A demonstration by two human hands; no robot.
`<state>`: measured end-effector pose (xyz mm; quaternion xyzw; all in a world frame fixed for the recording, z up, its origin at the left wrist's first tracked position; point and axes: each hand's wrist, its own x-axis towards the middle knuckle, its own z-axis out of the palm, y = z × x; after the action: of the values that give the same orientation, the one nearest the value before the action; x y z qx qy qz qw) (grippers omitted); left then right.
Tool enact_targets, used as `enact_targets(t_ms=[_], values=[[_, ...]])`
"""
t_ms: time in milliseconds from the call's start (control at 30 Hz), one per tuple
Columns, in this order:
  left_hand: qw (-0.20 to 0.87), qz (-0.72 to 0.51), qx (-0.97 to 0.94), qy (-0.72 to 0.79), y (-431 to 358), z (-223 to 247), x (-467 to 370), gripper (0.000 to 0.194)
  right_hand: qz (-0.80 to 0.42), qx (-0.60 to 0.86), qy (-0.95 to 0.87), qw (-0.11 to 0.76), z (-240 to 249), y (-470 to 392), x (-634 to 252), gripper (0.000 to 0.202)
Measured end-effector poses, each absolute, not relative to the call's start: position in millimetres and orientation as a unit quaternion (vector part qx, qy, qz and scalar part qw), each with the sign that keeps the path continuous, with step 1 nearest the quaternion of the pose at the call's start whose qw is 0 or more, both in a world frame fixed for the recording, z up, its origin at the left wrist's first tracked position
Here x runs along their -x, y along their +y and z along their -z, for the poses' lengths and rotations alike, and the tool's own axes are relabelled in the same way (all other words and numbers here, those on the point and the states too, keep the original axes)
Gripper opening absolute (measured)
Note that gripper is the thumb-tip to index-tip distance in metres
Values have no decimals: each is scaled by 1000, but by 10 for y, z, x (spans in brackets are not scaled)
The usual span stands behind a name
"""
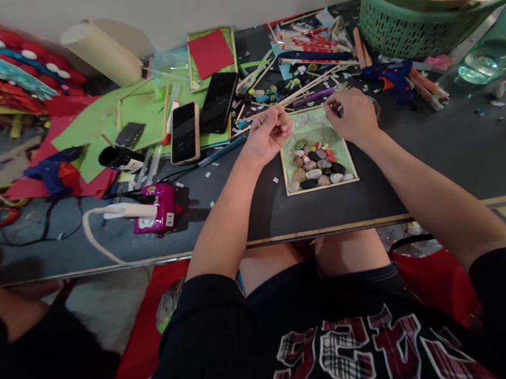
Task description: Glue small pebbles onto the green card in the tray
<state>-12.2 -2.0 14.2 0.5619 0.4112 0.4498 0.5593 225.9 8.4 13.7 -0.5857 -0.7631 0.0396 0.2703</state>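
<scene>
Glue gun (54,174), blue with an orange bit, over on the left by the red and green paper, then a magenta power adapter (166,202) with a white plug stuck in it, then a pair of dark-screened phones. Next along, left hand (264,139) by the upper left corner of the panel, palm turned partly up, thumb and fingertips drawn together in a loose pinch; can't tell about anything tiny in there. Then the framed pebble panel (323,187), flat on the dark tabletop (220,224) between the forearms. Probably heaviest at the near end, thanks to the pebbles (313,174) packed there: hard, smooth, maybe a bit slippery. Rim strips (352,160) likely stiff but snappable, green backing perhaps bendier. Best held by both side strips, down near the stones, and kept level. Right hand (355,114) at the upper right corner, wrist angled inward, fingers curled down toward the thumb; mostly closed, contents too hidden to call. Further right, another blue glue gun (390,77), plus a green basket (410,27) full of paper.
</scene>
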Motion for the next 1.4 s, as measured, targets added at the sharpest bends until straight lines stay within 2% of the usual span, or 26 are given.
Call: enact_targets(t_ms=[233, 533, 633, 767, 867, 1067, 1400], values=[[529, -467, -586, 399, 38, -20, 149, 51, -45, 592, -760, 265, -174, 54, -2228, 19], [511, -491, -601, 370, 5, 132, 98, 69, -61, 584, -766, 261, -228, 21, -2193, 21], [518, -487, -597, 372, 10, 139, 59, 68, -81, 562, -765, 304, -274, -36, -2155, 19], [535, -523, -583, 318, 31, 171, -10, 58, -143, 444, -763, 447, -301, -165, -2027, 25], [557, -556, -544, 291, 37, 177, -64, 51, -183, 373, -752, 511, -280, -242, -1922, 27], [561, -584, -522, 266, 33, 143, -131, 45, -186, 358, -739, 540, -257, -279, -1856, 22], [452, -570, -610, 314, 21, 107, -74, 46, -121, 387, -757, 513, -272, -274, -1885, 15]])
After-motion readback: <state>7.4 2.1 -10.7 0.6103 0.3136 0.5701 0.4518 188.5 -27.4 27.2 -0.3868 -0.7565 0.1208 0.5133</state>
